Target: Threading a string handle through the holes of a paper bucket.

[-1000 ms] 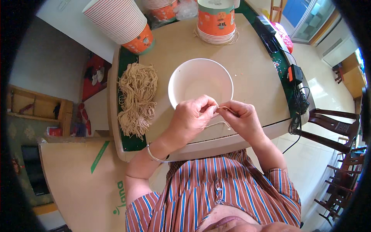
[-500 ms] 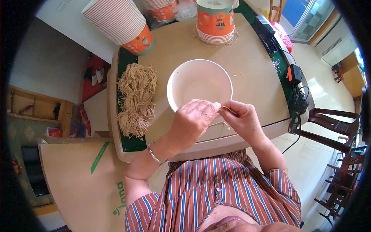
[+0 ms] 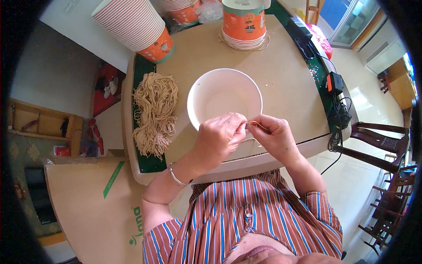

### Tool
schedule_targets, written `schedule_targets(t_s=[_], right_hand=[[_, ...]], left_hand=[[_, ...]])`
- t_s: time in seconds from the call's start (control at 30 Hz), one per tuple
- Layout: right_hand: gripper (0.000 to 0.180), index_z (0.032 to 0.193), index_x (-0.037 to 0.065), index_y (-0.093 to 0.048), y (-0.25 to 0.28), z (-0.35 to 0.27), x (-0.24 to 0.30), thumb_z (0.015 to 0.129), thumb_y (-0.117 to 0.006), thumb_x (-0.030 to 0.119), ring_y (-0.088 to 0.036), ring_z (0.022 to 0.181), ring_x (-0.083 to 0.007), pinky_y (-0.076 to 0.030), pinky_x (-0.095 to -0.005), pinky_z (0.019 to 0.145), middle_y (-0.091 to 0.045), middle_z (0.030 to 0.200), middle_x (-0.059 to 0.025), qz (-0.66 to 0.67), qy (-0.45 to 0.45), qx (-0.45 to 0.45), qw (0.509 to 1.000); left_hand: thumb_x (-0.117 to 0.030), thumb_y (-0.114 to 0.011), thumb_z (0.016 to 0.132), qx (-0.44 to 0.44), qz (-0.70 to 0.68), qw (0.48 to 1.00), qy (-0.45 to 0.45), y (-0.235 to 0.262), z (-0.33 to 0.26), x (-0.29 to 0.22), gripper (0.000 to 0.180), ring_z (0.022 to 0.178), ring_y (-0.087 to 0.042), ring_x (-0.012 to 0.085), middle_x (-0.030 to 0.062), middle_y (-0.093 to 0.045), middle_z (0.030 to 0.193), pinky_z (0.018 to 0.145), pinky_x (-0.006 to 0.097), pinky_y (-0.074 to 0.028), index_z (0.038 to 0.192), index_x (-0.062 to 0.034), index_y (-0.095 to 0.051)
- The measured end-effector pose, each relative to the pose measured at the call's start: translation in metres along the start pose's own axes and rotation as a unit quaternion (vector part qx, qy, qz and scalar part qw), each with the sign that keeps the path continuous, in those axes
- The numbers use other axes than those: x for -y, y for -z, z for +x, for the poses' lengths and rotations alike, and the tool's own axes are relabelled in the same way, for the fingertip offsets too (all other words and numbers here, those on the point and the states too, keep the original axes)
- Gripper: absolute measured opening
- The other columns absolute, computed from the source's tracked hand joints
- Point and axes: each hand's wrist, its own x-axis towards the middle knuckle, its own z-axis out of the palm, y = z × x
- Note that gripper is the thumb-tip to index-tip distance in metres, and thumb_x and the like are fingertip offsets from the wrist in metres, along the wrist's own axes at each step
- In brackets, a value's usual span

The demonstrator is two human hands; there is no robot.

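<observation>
A white-lined paper bucket (image 3: 196,94) sits open side up in front of me, by the table's near edge. Over its near right rim, my left hand (image 3: 222,135) and my right hand (image 3: 276,135) meet with fingertips pinched close together. Both are closed on a thin beige string (image 3: 251,139); a loop of it shows by the right fingers, and a tail hangs below the hands. My left fingers hide part of the rim, and the exact spot where the string is gripped is covered. A bundle of beige strings (image 3: 154,112) lies left of the bucket.
A leaning stack of paper buckets (image 3: 132,26) stands far left, and an orange-and-green bucket (image 3: 244,26) far ahead with string around its base. Black cables and adapters (image 3: 336,110) run along the table's right edge. A large cardboard box (image 3: 92,198) is at lower left.
The left fingers have curled in from a flatter pose, and both hands have shifted slightly left. The bucket appears slightly further left too.
</observation>
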Motion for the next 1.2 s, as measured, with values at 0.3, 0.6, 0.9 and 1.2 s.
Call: schedule_targets(t_s=[0.3, 0.6, 0.9, 1.2], right_hand=[[0.011, 0.099, -0.001, -0.072, 0.000, 0.000, -0.003, 0.096, -0.070, 0.009, -0.050, 0.069, -0.0019, -0.042, -0.0227, 0.057, -0.062, 0.071, 0.0025, 0.004, 0.016, 0.006, 1.000], [0.012, 0.100, -0.002, -0.072, 0.002, 0.000, -0.007, 0.096, -0.070, 0.008, -0.051, 0.070, -0.0015, -0.043, -0.0226, 0.058, -0.064, 0.074, 0.0032, -0.003, 0.002, 0.008, 1.000], [0.012, 0.099, -0.002, -0.072, 0.001, -0.001, -0.006, 0.096, -0.069, 0.009, -0.049, 0.070, -0.0008, -0.041, -0.0220, 0.057, -0.062, 0.073, 0.0039, 0.022, 0.017, 0.004, 1.000], [0.011, 0.097, -0.003, -0.072, 0.000, -0.001, -0.006, 0.096, -0.070, 0.008, -0.049, 0.070, -0.0009, -0.041, -0.0220, 0.057, -0.061, 0.071, 0.0038, 0.014, 0.022, -0.002, 1.000]], left_hand=[[-0.004, -0.065, 0.094, 0.047, -0.136, 0.969, 0.199, 0.009, 0.005, 0.000, 0.008, 0.079, -0.073, 0.0147, 0.0108, -0.074, 0.086, 0.073, 0.029, -0.057, 0.100, -0.0022, -0.069], [0.001, -0.066, 0.089, 0.003, -0.175, 0.983, 0.063, 0.015, 0.010, 0.003, 0.023, 0.100, -0.067, 0.0314, 0.0138, -0.065, 0.109, 0.083, 0.039, -0.057, 0.111, -0.0033, -0.066], [-0.004, -0.072, 0.086, 0.026, -0.110, 0.993, 0.039, 0.007, 0.009, 0.001, 0.015, 0.084, -0.068, 0.0322, 0.0118, -0.068, 0.093, 0.073, 0.041, -0.055, 0.100, -0.0047, -0.066], [0.001, -0.070, 0.086, 0.011, -0.011, 0.999, -0.037, 0.009, 0.009, 0.000, 0.015, 0.084, -0.069, 0.0319, 0.0137, -0.067, 0.091, 0.073, 0.040, -0.056, 0.100, -0.0028, -0.065]])
